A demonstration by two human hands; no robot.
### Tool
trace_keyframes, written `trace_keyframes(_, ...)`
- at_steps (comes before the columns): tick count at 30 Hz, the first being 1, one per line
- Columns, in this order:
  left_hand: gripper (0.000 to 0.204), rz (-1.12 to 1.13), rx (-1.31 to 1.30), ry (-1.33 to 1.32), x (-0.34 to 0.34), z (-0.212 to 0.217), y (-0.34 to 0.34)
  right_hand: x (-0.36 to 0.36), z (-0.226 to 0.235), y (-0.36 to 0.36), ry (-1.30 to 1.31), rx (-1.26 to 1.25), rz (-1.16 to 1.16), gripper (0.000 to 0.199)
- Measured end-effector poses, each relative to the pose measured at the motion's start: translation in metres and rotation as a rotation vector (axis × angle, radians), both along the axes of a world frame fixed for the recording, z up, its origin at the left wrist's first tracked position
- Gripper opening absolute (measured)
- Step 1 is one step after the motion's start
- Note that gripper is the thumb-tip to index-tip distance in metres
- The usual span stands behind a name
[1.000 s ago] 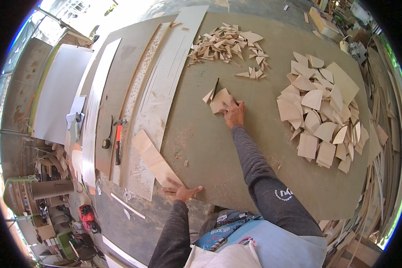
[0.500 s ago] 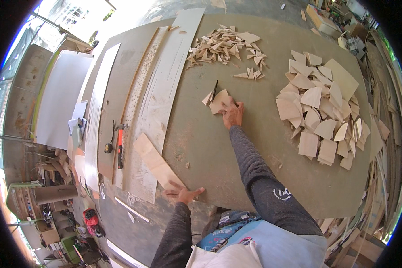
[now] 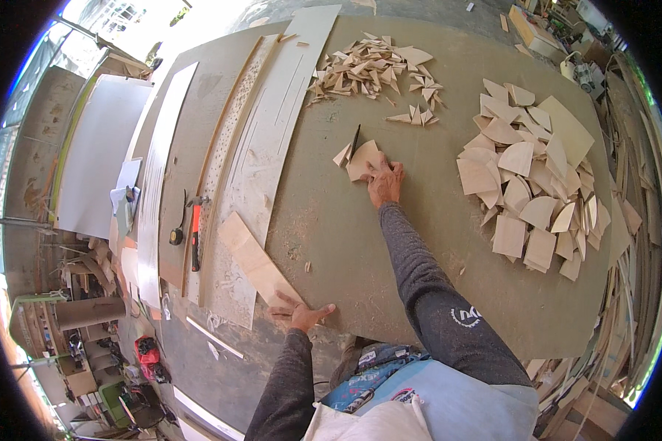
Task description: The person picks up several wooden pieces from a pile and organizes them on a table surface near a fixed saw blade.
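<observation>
My right hand (image 3: 385,184) has its fingers curled over the lower right edge of a thin pale plywood piece (image 3: 362,160) on the big table. Beside that piece are a black pen-like tool (image 3: 356,138) and a small wood offcut (image 3: 343,155). My left hand (image 3: 300,312) lies at the table's near edge, thumb spread away from the fingers. Its fingertips rest on the lower end of a long plywood strip (image 3: 254,257), which slants up to the left.
Small pointed offcuts (image 3: 368,67) form a heap at the far side. To the right is a large pile of curved and square-edged pieces (image 3: 526,169). On the left lie an orange-handled hammer (image 3: 196,234), a tape measure (image 3: 176,236) and a long pale board (image 3: 272,140).
The view has shifted slightly. Both hands keep nearly the same places on the plywood piece and the strip.
</observation>
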State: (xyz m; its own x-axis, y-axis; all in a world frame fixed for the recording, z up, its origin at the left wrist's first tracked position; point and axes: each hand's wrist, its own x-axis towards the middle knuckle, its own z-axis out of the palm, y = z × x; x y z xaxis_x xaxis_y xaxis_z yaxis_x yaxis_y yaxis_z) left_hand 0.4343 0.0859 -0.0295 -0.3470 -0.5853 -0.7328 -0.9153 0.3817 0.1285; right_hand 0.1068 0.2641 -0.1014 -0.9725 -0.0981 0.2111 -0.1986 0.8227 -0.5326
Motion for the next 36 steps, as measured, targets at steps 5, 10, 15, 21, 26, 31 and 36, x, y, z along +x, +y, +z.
trace_keyframes(5, 0.174, -0.01, -0.003, 0.005, -0.001, -0.001, -0.001, -0.002, -0.005, -0.001, 0.048, 0.043, -0.027, 0.031)
trace_keyframes(10, 0.173, 0.03, 0.005, 0.026, 0.003, -0.009, -0.003, -0.004, -0.006, -0.003, 0.02, 0.033, -0.027, 0.03)
trace_keyframes(15, 0.172, 0.019, 0.011, -0.003, 0.0, -0.002, 0.0, -0.006, -0.004, -0.001, -0.019, 0.034, -0.018, 0.029)
trace_keyframes(21, 0.172, 0.048, 0.011, 0.024, 0.004, -0.008, -0.002, -0.006, 0.002, -0.004, -0.028, 0.024, -0.03, 0.032)
trace_keyframes(26, 0.172, 0.073, 0.058, 0.018, -0.003, 0.008, 0.002, -0.01, -0.007, -0.003, -0.002, 0.08, -0.029, 0.035)
trace_keyframes(31, 0.172, 0.059, 0.053, 0.021, 0.0, 0.0, -0.001, -0.012, -0.01, -0.005, -0.021, 0.008, -0.045, 0.03)
trace_keyframes(36, 0.172, 0.037, 0.022, 0.045, 0.004, -0.006, -0.002, -0.013, -0.003, -0.002, -0.007, 0.049, -0.032, 0.032)
